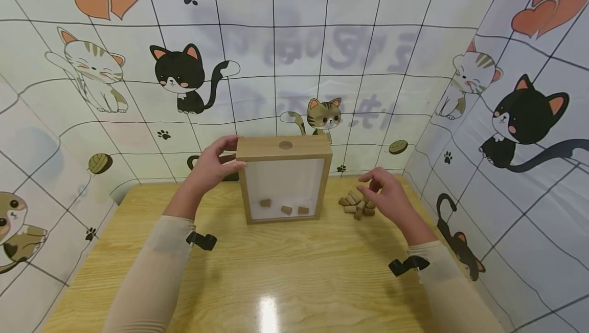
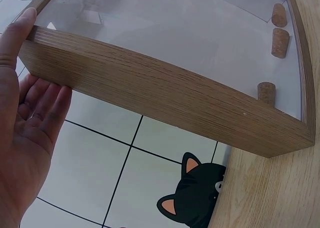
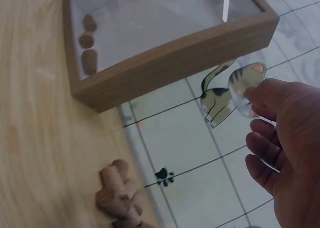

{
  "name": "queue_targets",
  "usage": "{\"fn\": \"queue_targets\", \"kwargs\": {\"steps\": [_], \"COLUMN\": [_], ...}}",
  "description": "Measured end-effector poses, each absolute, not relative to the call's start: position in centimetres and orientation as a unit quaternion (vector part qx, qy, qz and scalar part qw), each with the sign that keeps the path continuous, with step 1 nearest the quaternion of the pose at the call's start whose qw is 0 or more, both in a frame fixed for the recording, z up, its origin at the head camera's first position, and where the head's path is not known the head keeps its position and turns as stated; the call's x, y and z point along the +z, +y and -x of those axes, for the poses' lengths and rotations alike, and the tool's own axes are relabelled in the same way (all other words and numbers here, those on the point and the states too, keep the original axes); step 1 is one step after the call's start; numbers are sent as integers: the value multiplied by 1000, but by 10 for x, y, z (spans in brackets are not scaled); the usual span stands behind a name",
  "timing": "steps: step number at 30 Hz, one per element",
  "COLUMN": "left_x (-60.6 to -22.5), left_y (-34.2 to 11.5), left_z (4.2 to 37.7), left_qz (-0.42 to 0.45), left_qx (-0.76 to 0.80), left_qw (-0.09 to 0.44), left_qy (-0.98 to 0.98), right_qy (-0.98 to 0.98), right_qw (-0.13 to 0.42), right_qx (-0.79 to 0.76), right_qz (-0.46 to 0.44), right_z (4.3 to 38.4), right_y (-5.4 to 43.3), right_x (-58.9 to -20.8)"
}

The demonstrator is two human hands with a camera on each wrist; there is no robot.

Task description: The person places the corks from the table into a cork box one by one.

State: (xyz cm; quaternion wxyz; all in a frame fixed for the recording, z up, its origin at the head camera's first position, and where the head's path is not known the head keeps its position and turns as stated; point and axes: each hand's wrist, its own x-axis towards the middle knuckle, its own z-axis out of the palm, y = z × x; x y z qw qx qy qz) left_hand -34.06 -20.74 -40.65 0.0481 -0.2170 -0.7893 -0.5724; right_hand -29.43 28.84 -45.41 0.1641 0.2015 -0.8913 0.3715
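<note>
A wooden box frame [image 1: 262, 144] with a clear front and a round hole [image 1: 286, 145] in its top stands upright on the table. Inside, three corks [image 1: 287, 210] lie along the bottom. My left hand [image 1: 212, 164] holds the frame's upper left side, thumb at the front edge and fingers [image 2: 56, 106] against the side. To the right of the frame lies a pile of corks [image 1: 352, 199]. Above and just right of that pile is my right hand [image 1: 388, 197], apart from the corks, its fingers loosely bent with nothing visible between them.
The light wood table [image 1: 276, 266] reaches back to a wall covering [image 1: 248, 92] printed with cats and grid lines. A second covered wall [image 1: 529, 210] rises at the right. Black wrist mounts [image 1: 201, 241] sit on both sleeves.
</note>
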Motion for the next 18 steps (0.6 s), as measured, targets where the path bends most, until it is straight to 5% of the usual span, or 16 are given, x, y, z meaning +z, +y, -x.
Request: {"fn": "queue_targets", "kwargs": {"steps": [18], "left_x": [-407], "left_y": [-207], "left_z": [342], "left_qz": [214], "left_qx": [-573], "left_qw": [47], "left_qy": [-789], "right_qy": [-920], "right_qw": [62], "right_qx": [355], "right_qz": [-158], "right_z": [298], "right_y": [310], "right_x": [-530]}}
